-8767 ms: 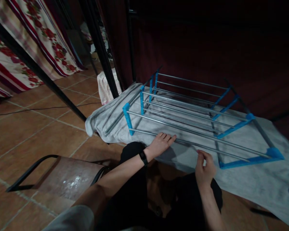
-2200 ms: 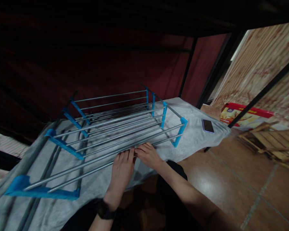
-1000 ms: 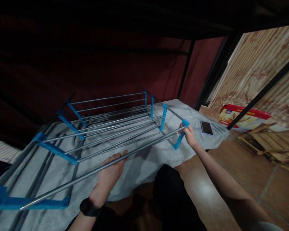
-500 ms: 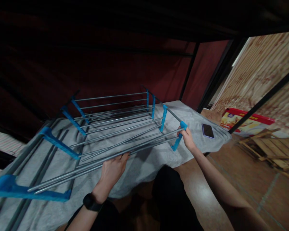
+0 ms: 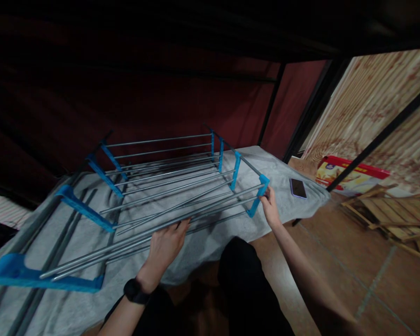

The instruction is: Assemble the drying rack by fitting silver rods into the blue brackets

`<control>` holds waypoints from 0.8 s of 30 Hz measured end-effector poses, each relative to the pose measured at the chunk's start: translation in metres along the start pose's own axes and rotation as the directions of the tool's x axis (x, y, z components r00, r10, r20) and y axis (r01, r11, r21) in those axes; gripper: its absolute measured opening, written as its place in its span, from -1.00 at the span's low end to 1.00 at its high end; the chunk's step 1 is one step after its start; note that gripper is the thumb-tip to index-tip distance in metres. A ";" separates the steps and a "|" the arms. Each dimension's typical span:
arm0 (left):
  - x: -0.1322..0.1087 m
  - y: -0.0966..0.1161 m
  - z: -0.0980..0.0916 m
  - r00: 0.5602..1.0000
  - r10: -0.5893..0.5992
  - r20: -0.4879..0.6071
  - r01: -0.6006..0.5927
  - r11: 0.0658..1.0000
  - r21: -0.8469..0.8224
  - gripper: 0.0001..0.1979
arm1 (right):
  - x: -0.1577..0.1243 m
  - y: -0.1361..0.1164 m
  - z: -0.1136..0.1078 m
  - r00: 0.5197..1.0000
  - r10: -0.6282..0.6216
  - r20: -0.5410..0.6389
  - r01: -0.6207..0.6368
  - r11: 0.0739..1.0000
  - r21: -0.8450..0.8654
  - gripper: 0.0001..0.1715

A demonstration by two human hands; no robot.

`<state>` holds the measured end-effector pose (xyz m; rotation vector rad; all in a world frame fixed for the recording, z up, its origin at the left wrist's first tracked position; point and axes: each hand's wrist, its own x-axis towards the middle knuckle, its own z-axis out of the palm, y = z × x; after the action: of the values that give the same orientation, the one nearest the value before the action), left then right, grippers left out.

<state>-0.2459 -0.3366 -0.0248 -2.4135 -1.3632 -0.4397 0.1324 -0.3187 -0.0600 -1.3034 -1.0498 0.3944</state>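
Note:
A rack of grey metal tubes and blue plastic brackets lies on a grey cloth [image 5: 203, 249]. My left hand [image 5: 168, 242], with a black watch on its wrist, is closed around the front metal tubes [image 5: 126, 245] near their middle. Their left ends rest by the near left bracket [image 5: 56, 280], and the upper two reach the front right bracket [image 5: 257, 200]. My right hand [image 5: 270, 209] grips that bracket from its outer side, fingertips against its edge. Another thin tube runs lower, behind my left hand, towards the bracket's foot.
A phone [image 5: 298, 188] lies on the cloth to the right. Beyond it, a red and yellow box [image 5: 353, 176] and a folded wooden slatted piece [image 5: 399, 214] are on the tiled floor. Dark frame bars stand around the bed-like surface, with a dark red wall behind.
My right hand has slid from the tube ends to the bracket's outer edge. A lower front tube now shows separately below the others. My left hand stays nearly in place.

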 end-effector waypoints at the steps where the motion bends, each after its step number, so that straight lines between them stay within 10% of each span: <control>1: 0.000 0.001 0.000 1.000 0.006 -0.006 -0.006 1.000 0.005 -0.67 | -0.008 0.001 0.001 0.998 0.018 -0.065 -0.018 1.000 0.006 -0.37; 11: 0.004 0.001 0.000 1.000 -0.005 -0.022 0.004 0.999 -0.032 -0.68 | -0.051 0.021 0.033 0.936 0.123 -0.331 -0.147 0.988 -0.048 -0.52; 24: 0.009 0.001 0.003 0.998 0.036 -0.050 -0.039 0.998 -0.051 -0.68 | -0.036 0.004 0.044 0.966 0.141 -0.219 -0.175 0.974 -0.144 -0.72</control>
<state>-0.2403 -0.3290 -0.0243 -2.4485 -1.2988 -0.5276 0.0797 -0.3184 -0.0822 -1.5456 -0.8175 0.2894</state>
